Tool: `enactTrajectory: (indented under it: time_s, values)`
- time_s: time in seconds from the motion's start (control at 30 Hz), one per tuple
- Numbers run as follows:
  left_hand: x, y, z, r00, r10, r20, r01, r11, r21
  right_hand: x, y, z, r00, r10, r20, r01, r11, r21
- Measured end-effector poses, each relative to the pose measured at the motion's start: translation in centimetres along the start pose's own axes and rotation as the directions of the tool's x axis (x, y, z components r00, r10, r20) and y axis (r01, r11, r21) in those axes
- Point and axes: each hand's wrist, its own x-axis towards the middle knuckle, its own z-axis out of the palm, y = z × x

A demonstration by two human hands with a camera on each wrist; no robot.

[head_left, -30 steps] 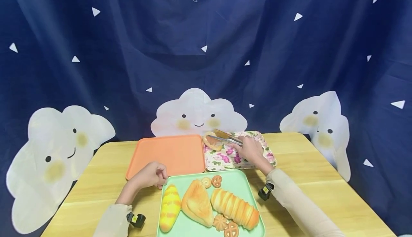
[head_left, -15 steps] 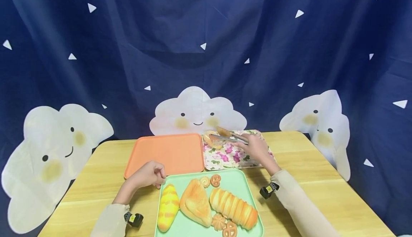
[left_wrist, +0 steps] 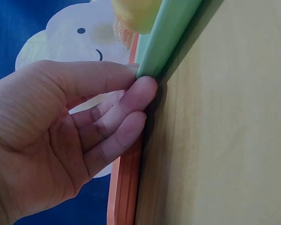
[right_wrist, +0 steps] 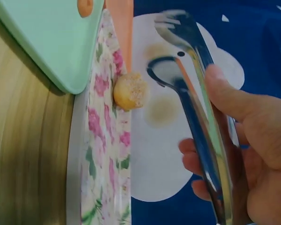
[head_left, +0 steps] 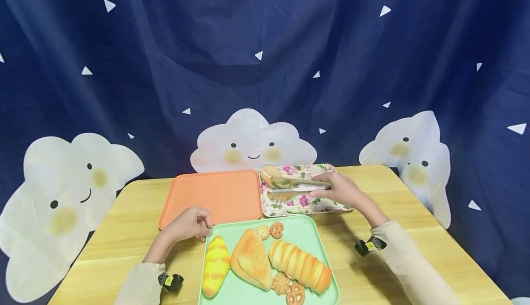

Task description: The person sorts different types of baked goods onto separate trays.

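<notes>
My right hand (head_left: 333,190) grips metal tongs (head_left: 296,184) over the floral tray (head_left: 314,204). In the right wrist view the tongs (right_wrist: 187,70) are spread and hold nothing. A small round bun (right_wrist: 130,91) lies on the floral tray (right_wrist: 105,154) apart from their tips, at its far left corner (head_left: 269,172). My left hand (head_left: 202,230) is at the near left corner of the green tray (head_left: 308,237). In the left wrist view its thumb and fingertips (left_wrist: 145,88) pinch that tray's corner (left_wrist: 165,37).
The green tray carries a yellow loaf (head_left: 216,266), a triangular bun (head_left: 251,259), a long striped roll (head_left: 300,262) and small pretzel cookies (head_left: 276,230). An orange tray (head_left: 215,195) lies left of the floral one. Blue cloud-print curtain (head_left: 265,66) stands behind the wooden table (head_left: 414,231).
My right hand has drawn back to the right and the tongs have come away from the bun, which stays on the floral tray. The left hand has not moved.
</notes>
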Motion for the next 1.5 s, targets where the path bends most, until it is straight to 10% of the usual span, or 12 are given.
enactTrajectory:
  time_s: [0.2,0.43,0.9,1.5]
  values:
    - [-0.1,0.0,0.1,1.000,-0.007,0.006,0.007,1.000,-0.003,-1.2,0.0,-1.2,0.977,-0.165,0.136,0.155,0.985,0.079]
    - [0.0,-0.1,0.1,1.000,-0.009,0.008,0.010,1.000,-0.021,-1.7,0.6,-1.5,0.894,-0.334,0.300,0.261,0.930,0.259]
    - [0.0,-0.1,-0.2,1.000,0.002,0.003,-0.002,1.000,0.001,-2.0,0.5,-1.9,0.818,-0.369,0.442,0.234,0.915,0.329]
    - [0.1,-0.3,-0.1,1.000,0.020,-0.001,-0.020,1.000,0.010,-2.5,0.2,-0.6,0.859,-0.333,0.388,0.180,0.907,0.381]
